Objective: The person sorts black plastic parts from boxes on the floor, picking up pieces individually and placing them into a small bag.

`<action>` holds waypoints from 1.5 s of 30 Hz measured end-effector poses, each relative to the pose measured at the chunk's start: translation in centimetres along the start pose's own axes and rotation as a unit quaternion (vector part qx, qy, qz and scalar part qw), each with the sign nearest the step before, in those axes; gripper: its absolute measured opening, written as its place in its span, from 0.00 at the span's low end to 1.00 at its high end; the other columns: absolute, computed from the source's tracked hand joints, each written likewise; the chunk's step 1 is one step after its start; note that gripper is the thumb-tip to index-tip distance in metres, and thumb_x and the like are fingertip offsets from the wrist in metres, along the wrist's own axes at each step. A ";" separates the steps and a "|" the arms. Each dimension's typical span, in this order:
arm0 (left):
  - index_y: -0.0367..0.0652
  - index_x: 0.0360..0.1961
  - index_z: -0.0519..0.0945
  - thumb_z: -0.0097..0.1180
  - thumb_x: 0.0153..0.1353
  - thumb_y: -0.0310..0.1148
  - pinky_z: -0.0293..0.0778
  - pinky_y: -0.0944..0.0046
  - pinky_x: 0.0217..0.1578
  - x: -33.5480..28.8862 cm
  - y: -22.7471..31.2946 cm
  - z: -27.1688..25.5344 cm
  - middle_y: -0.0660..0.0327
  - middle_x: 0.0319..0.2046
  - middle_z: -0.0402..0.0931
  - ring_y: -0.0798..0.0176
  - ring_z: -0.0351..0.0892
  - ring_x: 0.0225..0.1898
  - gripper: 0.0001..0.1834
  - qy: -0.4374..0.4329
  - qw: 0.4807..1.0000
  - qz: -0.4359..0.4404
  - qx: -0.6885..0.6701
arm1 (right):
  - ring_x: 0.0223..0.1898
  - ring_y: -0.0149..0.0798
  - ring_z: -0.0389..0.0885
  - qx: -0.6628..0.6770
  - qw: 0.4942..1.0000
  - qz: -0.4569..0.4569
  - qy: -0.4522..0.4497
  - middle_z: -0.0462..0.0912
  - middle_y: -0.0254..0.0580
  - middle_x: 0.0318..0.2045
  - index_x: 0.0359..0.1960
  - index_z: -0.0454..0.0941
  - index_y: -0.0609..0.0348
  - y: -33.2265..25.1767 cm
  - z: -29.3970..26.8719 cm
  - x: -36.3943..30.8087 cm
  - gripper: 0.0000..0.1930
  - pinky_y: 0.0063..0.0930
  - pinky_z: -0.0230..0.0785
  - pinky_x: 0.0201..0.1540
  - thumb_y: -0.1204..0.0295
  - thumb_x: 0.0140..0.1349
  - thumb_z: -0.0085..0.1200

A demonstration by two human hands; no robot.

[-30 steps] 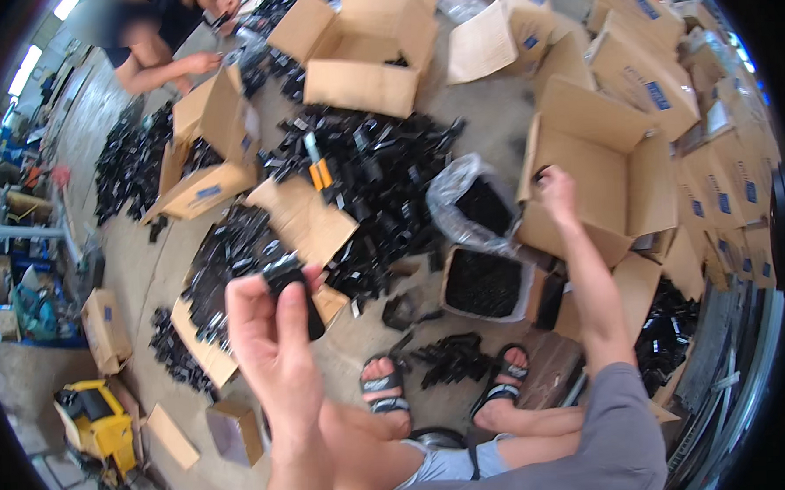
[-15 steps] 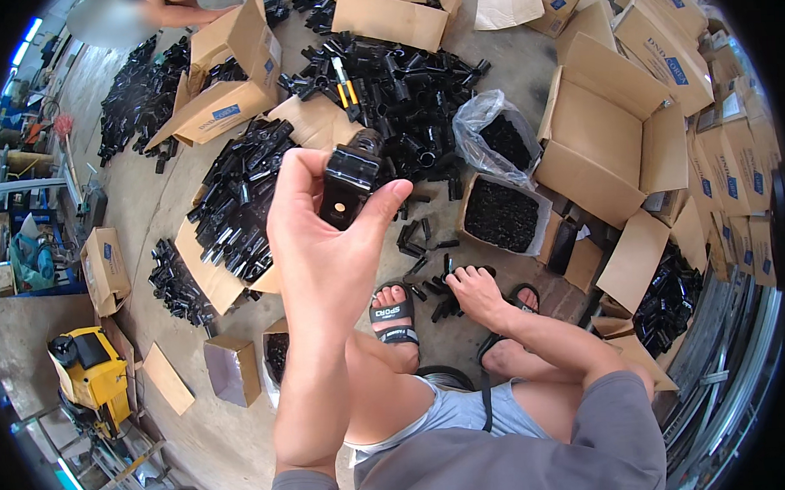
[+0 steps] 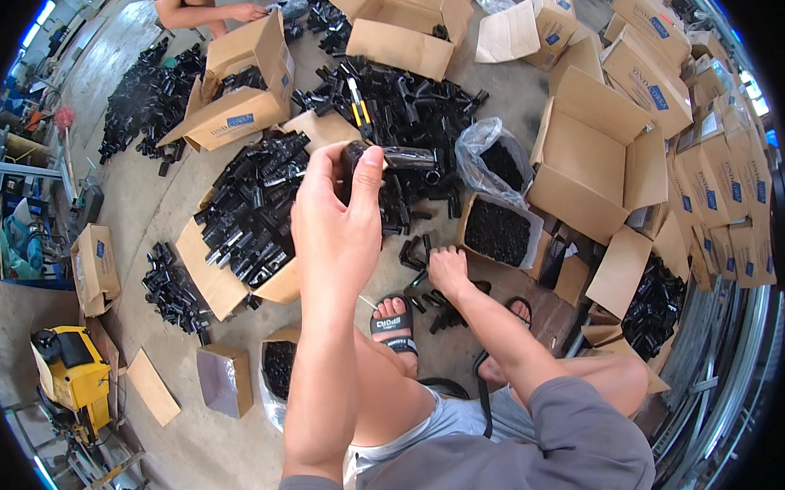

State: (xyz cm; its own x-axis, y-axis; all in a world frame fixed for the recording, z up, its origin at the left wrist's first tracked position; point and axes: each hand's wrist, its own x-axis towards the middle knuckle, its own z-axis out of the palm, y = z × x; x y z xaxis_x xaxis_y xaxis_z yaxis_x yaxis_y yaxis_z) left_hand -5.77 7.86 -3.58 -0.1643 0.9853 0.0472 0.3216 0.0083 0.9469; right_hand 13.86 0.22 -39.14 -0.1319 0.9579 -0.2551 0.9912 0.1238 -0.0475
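My left hand is raised in front of me, fingers and thumb closed round a shiny black tubular fitting. The fitting's tube end points to the right, and its near end is partly hidden by the fingers. Lower and to the right, my right hand reaches down to the floor with its fingers curled among small black tube pieces. Whatever lies under those fingertips is hidden. A short black piece is just left of them.
Piles of black tubes lie ahead on flattened cardboard, with a yellow-handled tool on top. A small box of black parts stands right of my right hand. Open cartons surround the area. Another person's hand shows far left.
My left hand has turned, so the fitting now points to the right instead of showing me its end. My right hand has moved left and slightly forward along the floor pieces.
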 end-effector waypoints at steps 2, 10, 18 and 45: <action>0.38 0.51 0.78 0.54 0.75 0.43 0.75 0.67 0.44 0.4 0.1 -0.3 0.62 0.41 0.83 0.68 0.82 0.44 0.18 -0.069 0.971 -0.084 -0.215 | 0.50 0.46 0.82 -0.001 1.000 0.007 -0.018 0.87 0.44 0.43 0.41 0.85 0.55 -0.6 0.0 0.2 0.11 0.44 0.69 0.54 0.71 0.58 0.56; 0.40 0.57 0.76 0.53 0.75 0.46 0.79 0.54 0.55 0.8 1.1 -1.0 0.56 0.54 0.81 0.60 0.81 0.55 0.21 -0.100 0.874 -0.253 -0.402 | 0.51 0.49 0.82 0.061 0.997 0.040 -0.023 0.85 0.47 0.46 0.45 0.82 0.59 0.2 -2.4 -1.1 0.15 0.50 0.70 0.55 0.66 0.59 0.57; 0.39 0.58 0.77 0.53 0.75 0.46 0.75 0.55 0.57 -0.5 0.7 -2.2 0.55 0.56 0.80 0.59 0.80 0.57 0.22 -0.093 0.899 -0.208 -0.374 | 0.48 0.53 0.81 0.170 0.977 0.120 0.039 0.82 0.51 0.43 0.42 0.75 0.60 1.7 -3.5 -4.3 0.17 0.50 0.73 0.49 0.58 0.65 0.58; 0.48 0.58 0.73 0.49 0.76 0.49 0.82 0.50 0.52 0.7 1.8 -1.9 0.60 0.52 0.80 0.61 0.80 0.55 0.20 -0.144 0.845 -0.261 -0.444 | 0.48 0.52 0.85 0.576 0.751 0.322 0.005 0.85 0.52 0.49 0.49 0.77 0.59 -3.5 -1.9 2.3 0.15 0.48 0.78 0.49 0.61 0.71 0.51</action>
State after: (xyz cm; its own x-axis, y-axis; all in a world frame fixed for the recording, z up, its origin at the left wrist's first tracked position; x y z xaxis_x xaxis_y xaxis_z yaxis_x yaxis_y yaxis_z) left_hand -7.09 8.25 -1.21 0.2073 0.8886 -0.4093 -0.5729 0.4494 0.6855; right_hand 10.14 2.48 -37.70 0.3761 0.7255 -0.5763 0.1775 -0.6669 -0.7237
